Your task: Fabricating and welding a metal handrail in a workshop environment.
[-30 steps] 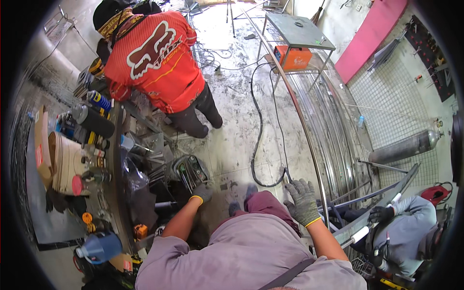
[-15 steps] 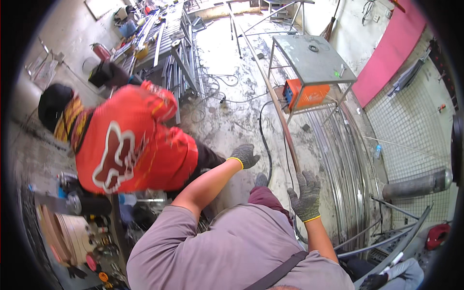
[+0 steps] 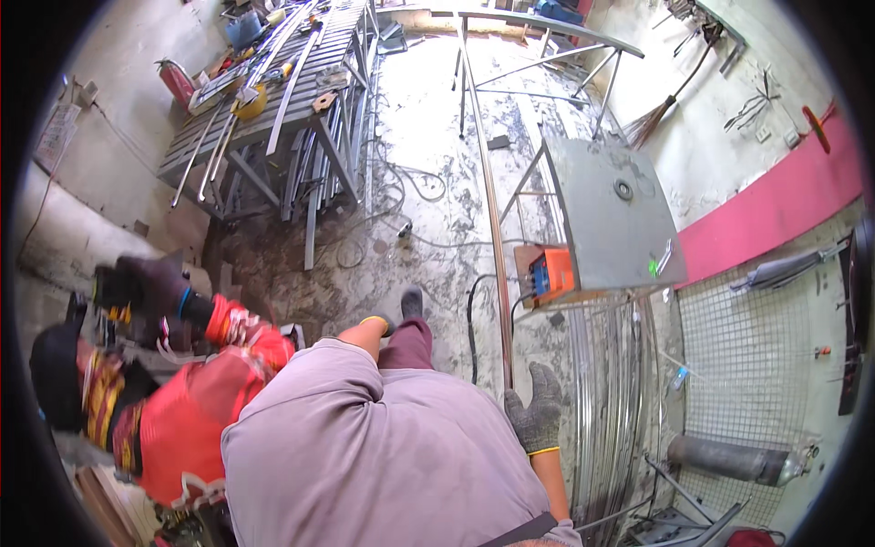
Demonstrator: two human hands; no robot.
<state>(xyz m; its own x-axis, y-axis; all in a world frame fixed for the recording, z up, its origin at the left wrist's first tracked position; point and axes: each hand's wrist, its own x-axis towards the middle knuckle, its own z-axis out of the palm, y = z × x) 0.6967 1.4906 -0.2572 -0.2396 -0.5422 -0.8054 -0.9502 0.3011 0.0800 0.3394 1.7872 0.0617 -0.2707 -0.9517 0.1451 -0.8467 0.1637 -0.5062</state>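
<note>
Since it's likely propped ahead, the bar (image 3: 503, 301) is unclasped beside the spread right hand (image 3: 538, 415); the left hand's (image 3: 388, 325) hold cannot be told.

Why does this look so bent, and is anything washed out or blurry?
In the head view, fisheye distortion bows the pink panel; in the same view, glare whitens the far floor, and the co-worker's dark glove looks blurred.
</note>
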